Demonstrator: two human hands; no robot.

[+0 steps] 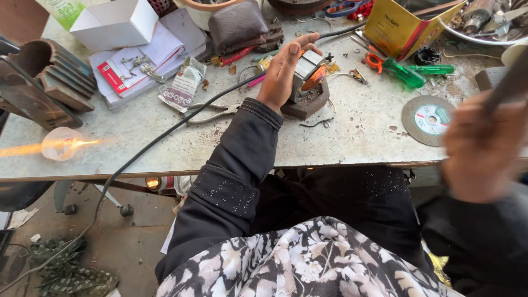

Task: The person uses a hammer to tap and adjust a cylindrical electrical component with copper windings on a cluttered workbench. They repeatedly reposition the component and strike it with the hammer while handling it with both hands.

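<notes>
— Which step is this, going by the hands?

— A holding step, I'd judge. The left hand [287, 70] has its grip closed on the coil piece [311, 76], a small metal part with orange-copper winding. Fingers lie over the top and the thumb is on the near side. The piece sits on a dark wooden block [306, 105] near the middle of the counter [357, 143], so the hand is pinning it down, not lifting it.

— And the right hand?

— The right hand [481, 146] is off to the side, above the counter's near edge and well apart from the block. It's one blur. A dark bar [510, 82] slants up from it, but I can't tell whether the grip is wrapped round that bar or what the bar is.

— What does the next move call for, then?

— Steadiness on the left above all: the coil piece kept square on the block, with fingertips clear of the winding face. Anything brought in from the right has to cross over the grinding disc [428, 118] and the green screwdrivers [410, 71] without snagging, since the clutter there is dense. The black cable [165, 135] runs just beside the left wrist, so that's worth minding too.
</notes>
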